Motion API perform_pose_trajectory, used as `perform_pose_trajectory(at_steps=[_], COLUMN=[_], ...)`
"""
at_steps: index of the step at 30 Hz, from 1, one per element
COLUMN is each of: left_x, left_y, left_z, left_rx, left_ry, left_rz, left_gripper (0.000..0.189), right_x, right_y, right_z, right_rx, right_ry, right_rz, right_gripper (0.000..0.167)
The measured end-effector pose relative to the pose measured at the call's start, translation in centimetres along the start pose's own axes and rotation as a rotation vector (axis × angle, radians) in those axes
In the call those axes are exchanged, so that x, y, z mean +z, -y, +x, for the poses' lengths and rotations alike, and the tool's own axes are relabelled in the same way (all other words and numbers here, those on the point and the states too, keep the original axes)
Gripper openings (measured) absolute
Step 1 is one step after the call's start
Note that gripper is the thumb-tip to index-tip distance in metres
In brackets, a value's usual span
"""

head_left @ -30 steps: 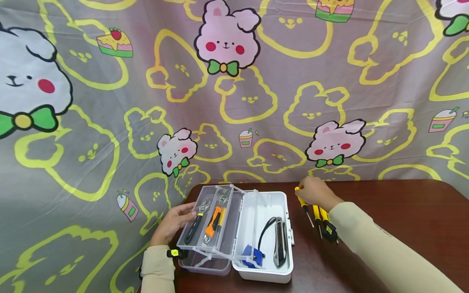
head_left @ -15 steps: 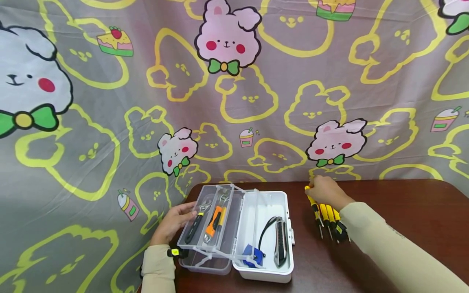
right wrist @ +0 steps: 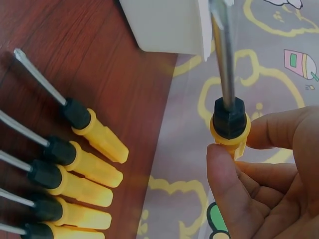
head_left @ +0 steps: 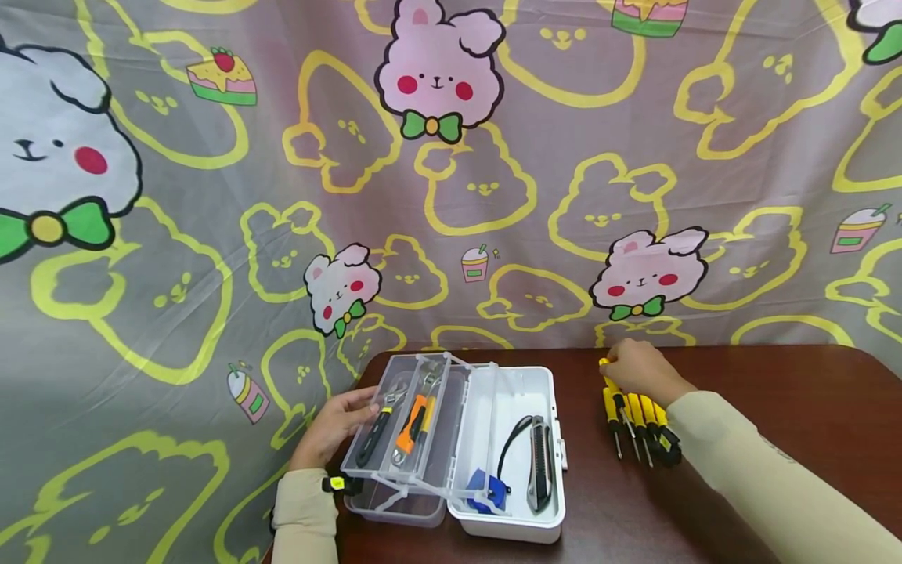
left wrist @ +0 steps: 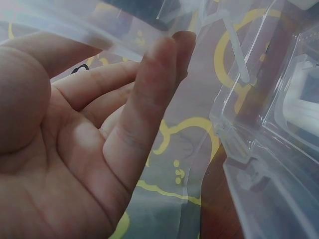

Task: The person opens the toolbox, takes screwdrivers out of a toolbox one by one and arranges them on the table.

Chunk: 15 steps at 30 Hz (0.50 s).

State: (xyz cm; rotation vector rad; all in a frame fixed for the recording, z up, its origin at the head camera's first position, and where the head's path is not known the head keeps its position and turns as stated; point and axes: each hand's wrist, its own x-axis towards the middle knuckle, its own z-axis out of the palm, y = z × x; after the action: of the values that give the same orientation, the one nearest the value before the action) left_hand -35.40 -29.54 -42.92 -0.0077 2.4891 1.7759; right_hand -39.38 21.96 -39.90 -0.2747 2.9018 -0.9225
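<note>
My left hand (head_left: 338,427) holds the left edge of the toolbox's clear upper tray (head_left: 403,371), thumb over the rim and fingers outside it. In that tray lie a black-handled adjustable wrench (head_left: 375,437), another wrench (head_left: 428,376) and an orange-handled tool (head_left: 414,423). My right hand (head_left: 644,368) pinches a screwdriver (right wrist: 229,119) by its yellow handle, its shaft pointing away from the fingers. Just below it, several yellow-and-black screwdrivers (right wrist: 97,167) lie side by side on the table. The held screwdriver's tip is cut off in the right wrist view.
The white toolbox base (head_left: 521,531) stands open, holding a utility knife (head_left: 540,462) and a blue tape-measure-like item (head_left: 488,493) with a black strap. A patterned curtain (head_left: 451,196) hangs behind the brown table (head_left: 775,423).
My right hand has shifted right with the screwdriver, which now hangs over the row of other screwdrivers. My left hand stays on the tray.
</note>
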Motion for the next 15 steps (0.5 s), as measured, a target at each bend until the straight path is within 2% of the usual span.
perform_pose_trajectory(at_steps=[15], left_x=[0.0], left_y=[0.1], left_z=[0.2], left_rx=[-0.011], left_ry=[-0.009], left_rz=[0.007], left_gripper=[0.051], right_x=[-0.7], right_y=[-1.6], right_z=[-0.1], right_rx=[0.023], right_ry=[0.002], right_rz=[-0.012], right_gripper=[0.022])
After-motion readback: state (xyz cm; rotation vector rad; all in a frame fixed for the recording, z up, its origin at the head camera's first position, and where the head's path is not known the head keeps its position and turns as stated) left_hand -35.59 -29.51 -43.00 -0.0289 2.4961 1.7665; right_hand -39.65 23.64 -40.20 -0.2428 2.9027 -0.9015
